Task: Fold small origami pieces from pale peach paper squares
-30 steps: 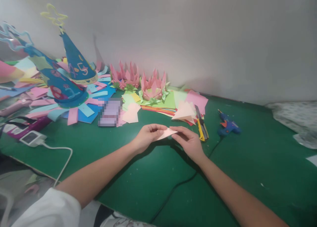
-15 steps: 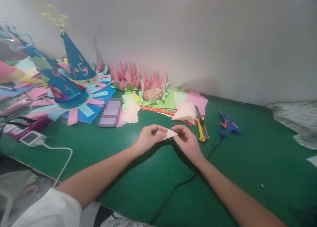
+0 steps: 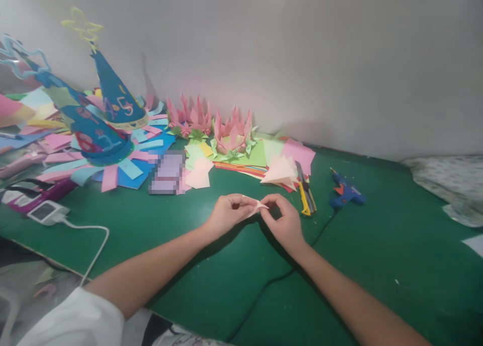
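Observation:
A small folded piece of pale pink paper [image 3: 255, 205] is held just above the green table [image 3: 211, 265], near its middle. My left hand [image 3: 226, 214] pinches its left end with curled fingers. My right hand [image 3: 284, 220] pinches its right tip between thumb and fingers. Only a small pointed part of the paper shows between the two hands.
Behind the hands lie a stack of folded pink paper triangles [image 3: 279, 171], a yellow utility knife [image 3: 305, 195] and a blue glue gun [image 3: 344, 192] with a black cord. Pink paper lotus flowers [image 3: 231, 132], loose coloured sheets and two blue cone hats [image 3: 113, 100] stand at the back left. A white charger [image 3: 46, 212] lies left.
The hands have drawn closer together and the paper has been folded smaller; less of it shows between the fingers than a second ago.

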`<action>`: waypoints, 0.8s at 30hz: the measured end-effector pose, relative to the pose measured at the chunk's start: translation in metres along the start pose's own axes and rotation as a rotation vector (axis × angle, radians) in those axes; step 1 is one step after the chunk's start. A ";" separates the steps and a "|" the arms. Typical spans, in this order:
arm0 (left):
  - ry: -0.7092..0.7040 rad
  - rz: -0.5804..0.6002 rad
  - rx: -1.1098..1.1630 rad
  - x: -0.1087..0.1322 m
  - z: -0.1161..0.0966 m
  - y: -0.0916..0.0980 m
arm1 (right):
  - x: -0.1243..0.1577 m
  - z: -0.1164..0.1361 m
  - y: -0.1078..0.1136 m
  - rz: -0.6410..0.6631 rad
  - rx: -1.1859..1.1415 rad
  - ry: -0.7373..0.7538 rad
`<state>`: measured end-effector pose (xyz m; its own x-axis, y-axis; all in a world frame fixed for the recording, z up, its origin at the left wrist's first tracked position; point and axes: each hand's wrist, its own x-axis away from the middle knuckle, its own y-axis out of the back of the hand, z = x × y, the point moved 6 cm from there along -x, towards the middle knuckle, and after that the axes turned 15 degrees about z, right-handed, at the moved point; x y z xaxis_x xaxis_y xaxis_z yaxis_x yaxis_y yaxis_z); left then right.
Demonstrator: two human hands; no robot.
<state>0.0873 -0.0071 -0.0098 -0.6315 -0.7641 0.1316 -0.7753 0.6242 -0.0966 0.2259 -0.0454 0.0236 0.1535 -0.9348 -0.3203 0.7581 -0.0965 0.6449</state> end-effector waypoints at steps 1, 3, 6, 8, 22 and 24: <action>0.015 0.007 0.045 0.000 0.002 -0.001 | 0.000 0.001 0.000 -0.002 0.020 0.012; 0.045 0.008 0.118 -0.001 0.004 -0.003 | 0.001 0.003 0.001 -0.004 0.054 0.048; 0.071 -0.009 0.160 -0.001 0.006 -0.003 | 0.001 0.006 0.001 -0.007 0.112 0.097; 0.072 -0.017 0.162 -0.001 0.007 -0.003 | 0.002 0.007 0.001 -0.006 0.151 0.125; 0.064 -0.017 0.249 -0.003 0.009 -0.006 | 0.001 0.010 -0.001 0.016 0.198 0.154; 0.078 -0.018 0.253 -0.002 0.010 -0.006 | 0.000 0.011 -0.003 0.038 0.212 0.157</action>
<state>0.0932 -0.0104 -0.0190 -0.6223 -0.7539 0.2107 -0.7703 0.5420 -0.3361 0.2173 -0.0491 0.0293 0.2886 -0.8760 -0.3865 0.6029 -0.1473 0.7841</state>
